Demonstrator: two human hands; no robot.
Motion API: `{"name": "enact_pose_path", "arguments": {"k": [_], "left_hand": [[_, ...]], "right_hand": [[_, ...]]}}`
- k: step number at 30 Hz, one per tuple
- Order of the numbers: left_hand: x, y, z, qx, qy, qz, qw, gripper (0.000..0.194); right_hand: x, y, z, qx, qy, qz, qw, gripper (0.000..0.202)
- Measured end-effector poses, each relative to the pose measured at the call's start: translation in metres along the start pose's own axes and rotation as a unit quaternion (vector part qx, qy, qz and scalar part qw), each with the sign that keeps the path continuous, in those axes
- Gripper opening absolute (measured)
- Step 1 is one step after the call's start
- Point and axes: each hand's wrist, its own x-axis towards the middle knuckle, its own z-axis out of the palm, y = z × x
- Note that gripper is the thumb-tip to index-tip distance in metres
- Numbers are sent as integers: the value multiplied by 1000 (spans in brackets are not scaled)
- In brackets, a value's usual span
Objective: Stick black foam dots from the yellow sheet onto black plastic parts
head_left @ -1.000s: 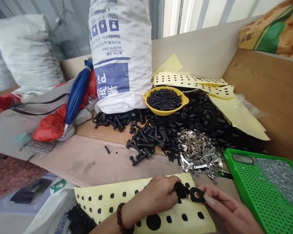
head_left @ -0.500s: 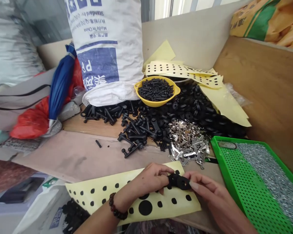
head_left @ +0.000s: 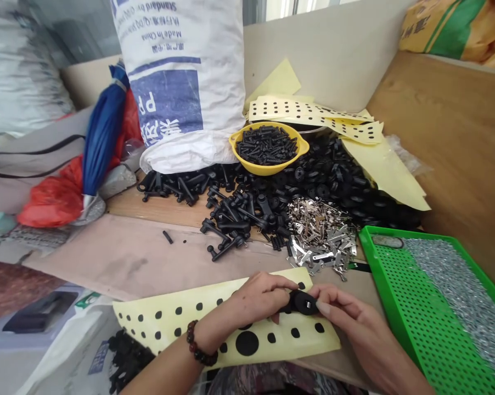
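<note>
Between my two hands is a black plastic part (head_left: 304, 303) with a round end and a small light metal bit showing in its middle. My left hand (head_left: 260, 296), with a beaded bracelet at the wrist, has its fingers closed on the part's left side. Thumb and fingers of my right hand (head_left: 341, 308) pinch its right edge. Under both hands lies a yellow sheet (head_left: 148, 314) with black adhesive dots, some larger than others. Just beyond my hands sits a heap of small metal clips (head_left: 322, 233).
Black plastic arms (head_left: 235, 216) and round black parts (head_left: 338, 170) are piled behind. A yellow bowl (head_left: 268, 170) holds black screw-like pieces. At right stands a green tray (head_left: 389, 280) of small metal pieces. A white woven sack (head_left: 220, 71) and blue umbrella (head_left: 103, 126) stand at the back left.
The black part has turned a little, and a light metal bit now shows in its round end. Both hands keep their hold, and the view has shifted slightly.
</note>
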Motion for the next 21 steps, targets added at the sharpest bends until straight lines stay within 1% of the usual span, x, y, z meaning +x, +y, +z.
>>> {"name": "enact_pose_path", "arguments": {"k": [6,10,16,21], "left_hand": [[0,1,0,0,-9,-4,1000,35],[-1,3,0,2,-18,5,1000,35],[0,4,0,1,-12,-3,1000,36],[-1,6,0,2,-7,-16,1000,39]], "right_hand": [[1,1,1,-8,5,8,1000,31],[0,0,1,-10,9,5,1000,31],[1,-2,1,-12,20,12,1000,33],[2,-1,1,-3,19,17,1000,33]]}}
